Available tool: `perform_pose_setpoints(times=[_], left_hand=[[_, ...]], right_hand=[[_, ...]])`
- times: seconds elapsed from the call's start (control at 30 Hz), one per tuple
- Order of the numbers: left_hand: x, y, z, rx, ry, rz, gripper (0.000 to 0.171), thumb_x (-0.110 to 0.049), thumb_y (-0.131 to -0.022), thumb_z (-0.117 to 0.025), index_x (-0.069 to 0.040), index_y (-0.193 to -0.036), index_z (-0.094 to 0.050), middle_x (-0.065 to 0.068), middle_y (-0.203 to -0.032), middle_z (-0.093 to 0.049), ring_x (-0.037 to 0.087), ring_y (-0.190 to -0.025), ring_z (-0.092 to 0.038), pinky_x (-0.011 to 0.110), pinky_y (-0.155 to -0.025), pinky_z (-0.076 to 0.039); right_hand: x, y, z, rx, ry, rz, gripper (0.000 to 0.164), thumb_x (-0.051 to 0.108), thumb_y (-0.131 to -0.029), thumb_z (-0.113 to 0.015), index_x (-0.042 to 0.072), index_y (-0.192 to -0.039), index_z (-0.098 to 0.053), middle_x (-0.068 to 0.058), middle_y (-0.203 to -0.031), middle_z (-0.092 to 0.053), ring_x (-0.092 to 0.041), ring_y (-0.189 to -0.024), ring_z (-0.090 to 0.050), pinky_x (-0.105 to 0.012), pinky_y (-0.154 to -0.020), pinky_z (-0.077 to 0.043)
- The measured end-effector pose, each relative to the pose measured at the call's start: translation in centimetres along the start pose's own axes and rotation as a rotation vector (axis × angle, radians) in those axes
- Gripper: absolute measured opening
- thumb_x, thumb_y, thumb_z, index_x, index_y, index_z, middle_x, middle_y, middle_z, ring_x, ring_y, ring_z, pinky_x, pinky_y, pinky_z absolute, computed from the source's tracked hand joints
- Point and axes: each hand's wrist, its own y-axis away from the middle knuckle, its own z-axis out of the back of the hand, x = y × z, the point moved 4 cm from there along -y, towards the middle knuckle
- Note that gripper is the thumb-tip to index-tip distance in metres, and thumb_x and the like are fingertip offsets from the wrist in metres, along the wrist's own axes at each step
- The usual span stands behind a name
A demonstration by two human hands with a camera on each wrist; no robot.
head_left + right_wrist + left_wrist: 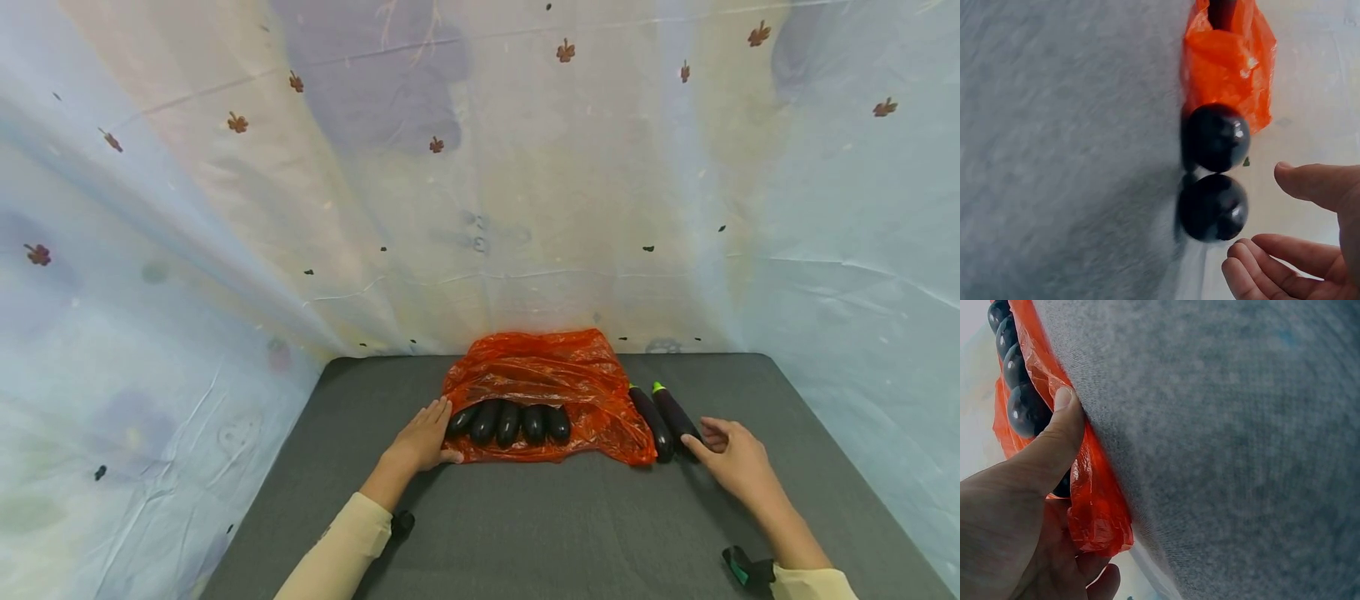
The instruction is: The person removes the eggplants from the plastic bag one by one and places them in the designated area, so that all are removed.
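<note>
In the head view a red plastic bag [551,362] lies with its mouth towards me. Rounded ends of several dark eggplants [508,423] show in that mouth. My left hand [422,437] holds the bag's left edge, its thumb on the front rim and its fingers along the side. Right of the bag two eggplants lie side by side, the inner eggplant [652,423] beside the bag and the outer eggplant [675,410] with its green tip away from me. My right hand [733,458] is by the outer one's near end, thumb and fingers apart; the right wrist view shows nothing between them.
The things lie on a grey table [540,525] with rounded far corners. A pale patterned plastic sheet [510,192] hangs behind the table and along its sides. Dark bands with small devices sit at both wrists.
</note>
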Motion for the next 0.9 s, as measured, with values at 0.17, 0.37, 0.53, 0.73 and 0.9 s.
perform_pose_setpoints(times=[0.17, 0.37, 0.53, 0.73, 0.9], left_hand=[[-0.1, 0.0, -0.1, -0.004, -0.012, -0.001, 0.104, -0.048, -0.098, -0.075, 0.004, -0.169, -0.021, 0.020, -0.177, -0.017, 0.037, -0.165, -0.017, 0.050, -0.134, -0.016], [-0.1, 0.1, 0.0, 0.011, 0.003, -0.003, 0.103, -0.047, -0.097, -0.076, 0.004, -0.169, -0.022, 0.021, -0.177, -0.018, 0.038, -0.165, -0.017, 0.050, -0.134, -0.017], [-0.1, 0.1, -0.1, 0.002, -0.004, -0.004, 0.103, -0.049, -0.097, -0.075, 0.003, -0.169, -0.022, 0.020, -0.177, -0.018, 0.036, -0.165, -0.018, 0.049, -0.134, -0.017], [-0.3, 0.2, 0.3, 0.003, 0.009, -0.004, 0.103, -0.048, -0.096, -0.077, 0.005, -0.168, -0.026, 0.021, -0.177, -0.021, 0.036, -0.164, -0.021, 0.050, -0.133, -0.021], [-0.2, 0.1, 0.4, 0.004, -0.010, -0.007, 0.103, -0.048, -0.097, -0.076, 0.005, -0.168, -0.025, 0.021, -0.177, -0.021, 0.036, -0.164, -0.021, 0.049, -0.133, -0.020]], right_hand=[[1.3, 0.2, 0.3, -0.030, -0.004, 0.018, 0.065, 0.034, -0.104, -0.074, -0.017, -0.141, -0.058, -0.034, -0.120, -0.066, -0.047, -0.104, -0.070, -0.063, -0.089, -0.058], [3.0, 0.5, 0.1, -0.053, -0.038, 0.054, 0.060, 0.029, -0.103, -0.076, -0.014, -0.140, -0.061, -0.030, -0.119, -0.066, -0.044, -0.103, -0.070, -0.061, -0.090, -0.059], [4.5, 0.6, -0.2, -0.045, -0.059, 0.072, 0.059, 0.030, -0.102, -0.077, -0.012, -0.142, -0.061, -0.028, -0.120, -0.067, -0.043, -0.105, -0.070, -0.060, -0.092, -0.059], [5.9, 0.6, -0.8, -0.037, -0.097, 0.099, 0.057, 0.029, -0.102, -0.078, -0.008, -0.142, -0.063, -0.024, -0.121, -0.067, -0.040, -0.107, -0.070, -0.058, -0.094, -0.059], [7.0, 0.7, -1.6, -0.037, -0.123, 0.137, 0.054, 0.026, -0.101, -0.079, -0.007, -0.142, -0.064, -0.022, -0.120, -0.068, -0.038, -0.106, -0.069, -0.058, -0.094, -0.059]])
